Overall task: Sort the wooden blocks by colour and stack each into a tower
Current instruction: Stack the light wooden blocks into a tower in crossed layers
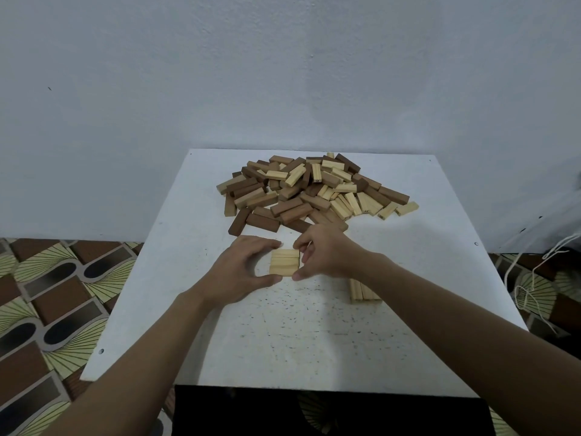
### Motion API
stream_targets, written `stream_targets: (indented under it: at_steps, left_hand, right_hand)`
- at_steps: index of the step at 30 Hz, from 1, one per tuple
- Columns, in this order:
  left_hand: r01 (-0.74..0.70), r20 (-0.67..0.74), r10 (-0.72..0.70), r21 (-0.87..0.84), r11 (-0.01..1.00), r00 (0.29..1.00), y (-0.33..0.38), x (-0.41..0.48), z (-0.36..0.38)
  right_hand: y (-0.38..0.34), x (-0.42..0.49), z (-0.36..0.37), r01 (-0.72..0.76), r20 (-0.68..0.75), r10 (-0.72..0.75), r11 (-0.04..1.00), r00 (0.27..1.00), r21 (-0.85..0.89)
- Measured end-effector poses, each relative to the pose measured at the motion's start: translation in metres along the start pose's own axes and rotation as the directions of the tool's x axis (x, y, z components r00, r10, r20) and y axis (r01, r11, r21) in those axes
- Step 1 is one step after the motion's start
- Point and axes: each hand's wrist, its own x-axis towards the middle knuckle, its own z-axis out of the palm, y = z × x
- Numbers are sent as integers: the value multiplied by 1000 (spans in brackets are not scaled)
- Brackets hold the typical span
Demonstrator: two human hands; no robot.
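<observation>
The near stretch of the table [283, 341], from its near edge up to the hands, gave the arms plenty of room. A bit further in, close to the right edge, a second batch of light blocks [366, 292] sat partly under the right forearm. I'd have watched that arm, since one lazy sweep could scatter them.

Around the table's middle the light row [284, 262] lay flat, blocks side by side. The left hand [242, 265] curled round its left end, thumb near, fingers far. The right hand [330, 253] mirrored it, so both were clamped on the row.

Looked to me like squaring up a base layer. Worth doing properly: ends flush, gaps closed, or the tower leans.

Beyond that, the mixed pile [314, 190] spread toward the far edge, its nearest dark blocks just beside the right knuckles. Lifting straight up seemed safer than pushing forward.
</observation>
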Motion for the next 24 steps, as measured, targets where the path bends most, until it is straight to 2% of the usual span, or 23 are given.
stream_targets:
  at_steps: [17, 24]
  left_hand:
    - [-69, -93, 73, 46, 997, 993, -12, -2, 11]
    - [-92, -109, 97, 42, 995, 989, -13, -3, 13]
  right_hand:
    - [-6, 1, 1, -17, -20, 16, 999, 1000, -42]
    - [-9, -2, 0, -60, -16, 60, 998, 998, 19]
